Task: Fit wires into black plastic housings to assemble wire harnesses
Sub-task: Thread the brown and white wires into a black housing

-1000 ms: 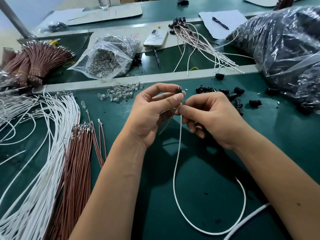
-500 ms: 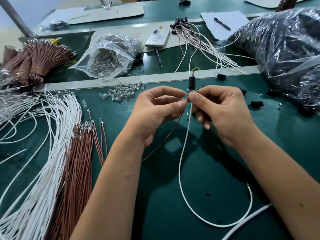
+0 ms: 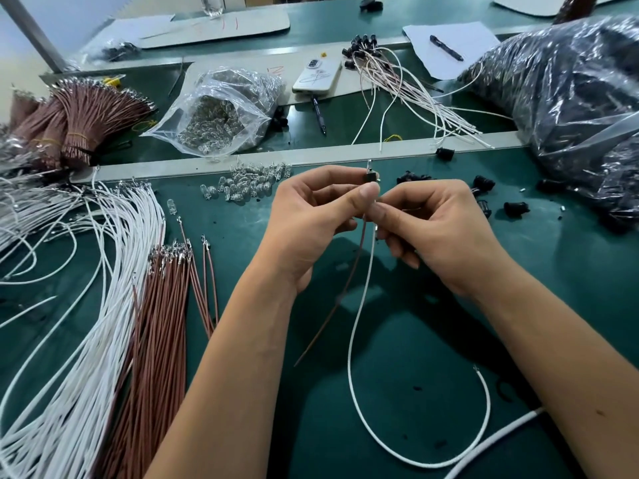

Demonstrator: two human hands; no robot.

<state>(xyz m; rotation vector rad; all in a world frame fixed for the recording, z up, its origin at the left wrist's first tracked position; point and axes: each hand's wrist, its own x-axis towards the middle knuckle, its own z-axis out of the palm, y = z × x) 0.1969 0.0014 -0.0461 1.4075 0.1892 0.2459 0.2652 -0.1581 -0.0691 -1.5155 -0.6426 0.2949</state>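
Left hand [image 3: 307,216] and right hand [image 3: 435,229] raised at centre over green worktop [image 3: 380,426], fingertips meeting, pinching small black housing [image 3: 371,177] at twelve o'clock; brown wire [image 3: 340,292] and white wire [image 3: 356,340] trailing toward six.

Bare green mat [image 3: 397,392] near forearms; wire bundles [image 3: 103,323] crowd left, loose black housings [image 3: 515,209] right

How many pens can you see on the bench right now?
2. One black pen lies on the white paper sheet at the back right; another pen lies just below the phone. Others may be hidden.
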